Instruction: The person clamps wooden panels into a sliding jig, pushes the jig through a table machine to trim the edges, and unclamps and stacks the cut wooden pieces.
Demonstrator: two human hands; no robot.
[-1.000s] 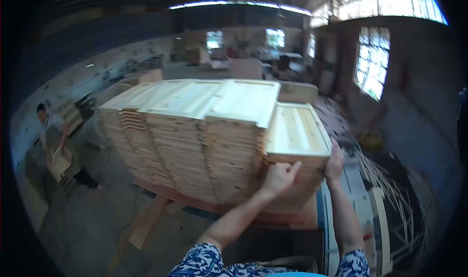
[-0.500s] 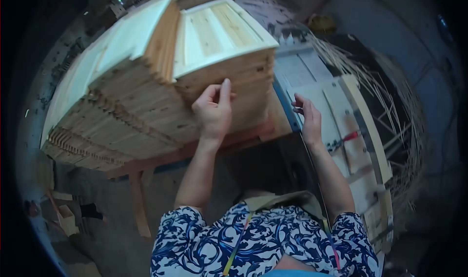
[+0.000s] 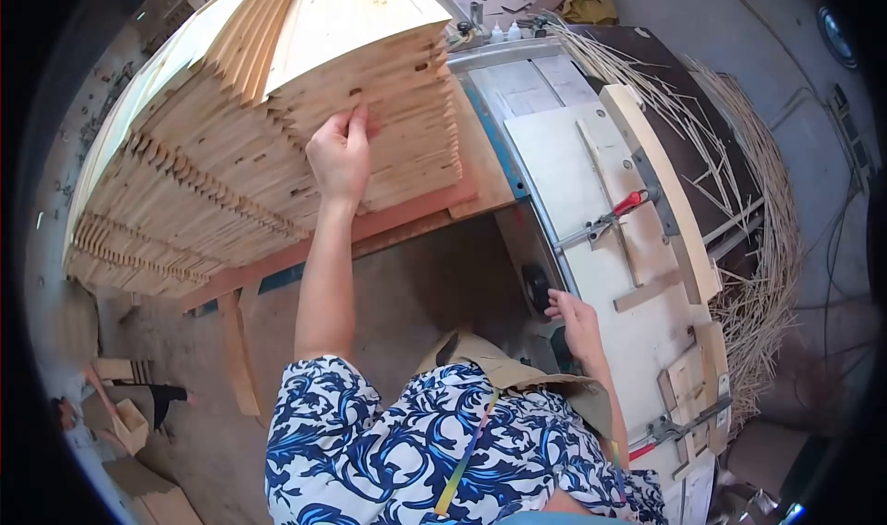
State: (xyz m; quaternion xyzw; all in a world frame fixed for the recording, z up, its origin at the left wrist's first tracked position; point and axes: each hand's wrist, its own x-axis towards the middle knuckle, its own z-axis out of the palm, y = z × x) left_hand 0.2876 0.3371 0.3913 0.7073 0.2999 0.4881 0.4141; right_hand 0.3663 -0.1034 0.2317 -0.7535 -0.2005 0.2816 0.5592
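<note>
My left hand point(image 3: 340, 160) is closed, thumb against the fingers, at the front face of a tall stack of wooden panels point(image 3: 397, 100); whatever may be between the fingertips is too small to make out. Low beside the edge of the white machine table point(image 3: 545, 155), my right hand point(image 3: 575, 322) has its fingers loosely bent and apart, with nothing seen in them. Just left of its fingertips is a black round knob point(image 3: 536, 287). More panel stacks point(image 3: 203, 146) stand to the left, on a reddish base board point(image 3: 397, 213).
A red-handled clamp point(image 3: 628, 203) and another clamp point(image 3: 679, 428) sit on the machine table. Thin wood strips point(image 3: 758, 294) pile up at the right. Small white bottles point(image 3: 497, 35) stand at the back. At the lower left, another person's arm point(image 3: 102, 396) reaches to a wooden box point(image 3: 129, 425).
The view has tilted down and turned right. My right hand has left the stack's right edge and dropped beside the machine table. My left hand stays close to the stack's front.
</note>
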